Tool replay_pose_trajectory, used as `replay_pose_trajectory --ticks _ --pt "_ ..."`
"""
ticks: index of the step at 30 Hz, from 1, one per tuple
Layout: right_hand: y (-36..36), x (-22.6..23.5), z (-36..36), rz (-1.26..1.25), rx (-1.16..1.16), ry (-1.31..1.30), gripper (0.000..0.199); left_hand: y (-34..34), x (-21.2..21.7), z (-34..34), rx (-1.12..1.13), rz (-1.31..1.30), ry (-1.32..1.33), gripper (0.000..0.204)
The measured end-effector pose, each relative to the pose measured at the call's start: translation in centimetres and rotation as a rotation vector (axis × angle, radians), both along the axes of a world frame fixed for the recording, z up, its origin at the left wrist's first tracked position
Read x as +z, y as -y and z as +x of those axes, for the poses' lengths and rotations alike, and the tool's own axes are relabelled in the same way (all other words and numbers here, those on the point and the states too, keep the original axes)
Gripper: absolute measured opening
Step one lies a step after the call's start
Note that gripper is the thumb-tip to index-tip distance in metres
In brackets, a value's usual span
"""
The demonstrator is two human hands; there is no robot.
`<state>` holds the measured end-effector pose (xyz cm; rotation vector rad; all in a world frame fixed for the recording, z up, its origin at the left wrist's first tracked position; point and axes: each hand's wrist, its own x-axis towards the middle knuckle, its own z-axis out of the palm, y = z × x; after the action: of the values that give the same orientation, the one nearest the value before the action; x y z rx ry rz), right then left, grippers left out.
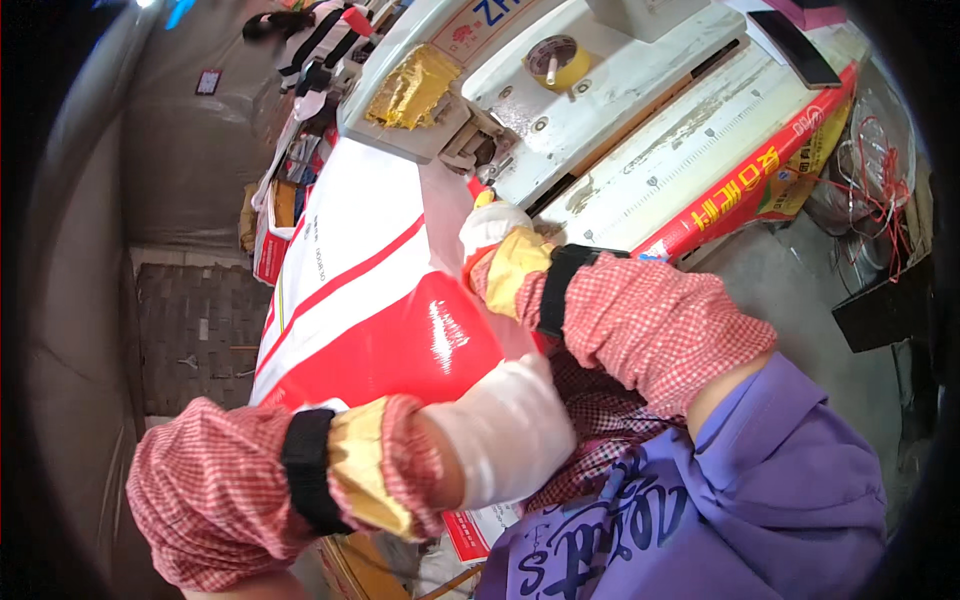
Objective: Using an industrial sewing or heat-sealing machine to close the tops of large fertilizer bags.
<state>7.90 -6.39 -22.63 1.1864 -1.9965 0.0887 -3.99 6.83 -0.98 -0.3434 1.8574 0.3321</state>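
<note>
A white and red plastic-looking sack (pixel 350 260) lies spread over the sewing machine's bed, its glossy red part toward me. My left hand (pixel 505 430), in a white glove, is closed at the sack's near edge; its fingers are partly hidden and blurred. My right hand (pixel 497 225), gloved too, rests on the sack's right edge close below the machine's needle area (pixel 475 150). One yellow-tipped finger of it points at that spot, and the other fingers are hidden. The white sewing machine (pixel 410 70) stands over the sack's far end.
A roll of yellow tape (pixel 560 62) sits on the machine. To its right runs a white worktable (pixel 650 160) with a red printed strip along its edge. A dark phone (pixel 795 48) lies at the far right, above tangled red string (pixel 880 170). Another person (pixel 318 40) is at the far left.
</note>
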Motion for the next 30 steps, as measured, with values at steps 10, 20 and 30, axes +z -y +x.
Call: replay_pose_trajectory --ticks 10,20,30 --pt "-3.5 3.9 -3.0 0.316 0.905 0.596 0.013 6.7 10.3 8.0 0.208 -0.517 0.184 0.026" --pt "-0.1 -3.0 -0.7 0.469 -0.022 0.667 0.018 0.0 -1.6 1.3 0.276 -0.228 -0.23 0.014" --pt "1.0 -5.8 -0.2 0.327 0.397 0.723 0.021 14.6 5.3 8.3 -0.261 -0.934 -0.173 0.009"
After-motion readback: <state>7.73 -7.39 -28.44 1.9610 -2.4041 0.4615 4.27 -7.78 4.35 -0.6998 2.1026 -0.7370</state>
